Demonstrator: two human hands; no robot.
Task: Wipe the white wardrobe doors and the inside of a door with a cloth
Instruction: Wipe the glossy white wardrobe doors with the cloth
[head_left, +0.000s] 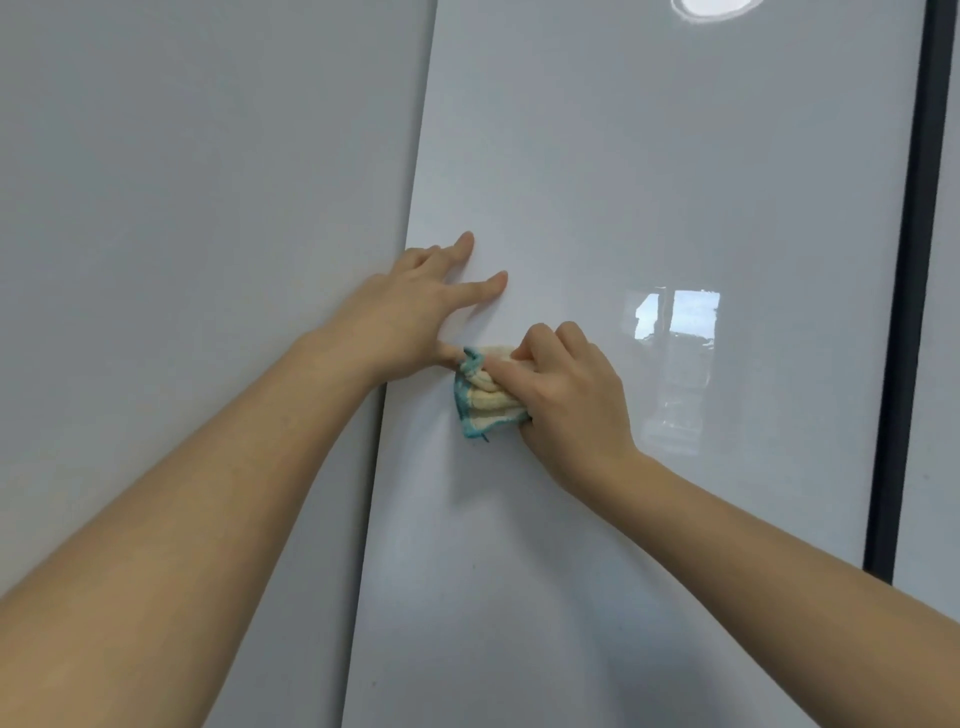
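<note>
Your right hand (566, 395) bunches the cloth (485, 397) against the glossy white door (649, 182), fingers curled and pressed together over the wad, thumb tucked along its top edge. The cloth sits mid-panel, near the door's left edge, touching the surface. It is pale yellow with a blue-green hem, folded several layers thick.

Your left hand (415, 317) lies flat on the same door just beside the cloth, fingers spread, thumb tip touching or nearly touching the hem. It looks to be bracing the panel. The door's left edge stands slightly proud of the neighbouring door (208, 208), so it seems ajar, though that is hard to say for sure.

Handling, as a judgement: the cloth is soft, light and limp. It gives no resistance of its own, so pressure has to come from your palm and knuckles. Hold it as a wad, loose corners tucked in, or the hem will trail.

The door is stiff but likely free to swing. Its finish is slick and mirror-like, showing a window reflection (675, 317). Expect the cloth to glide easily and smears to show. Keep the brace hand near the free edge.
</note>
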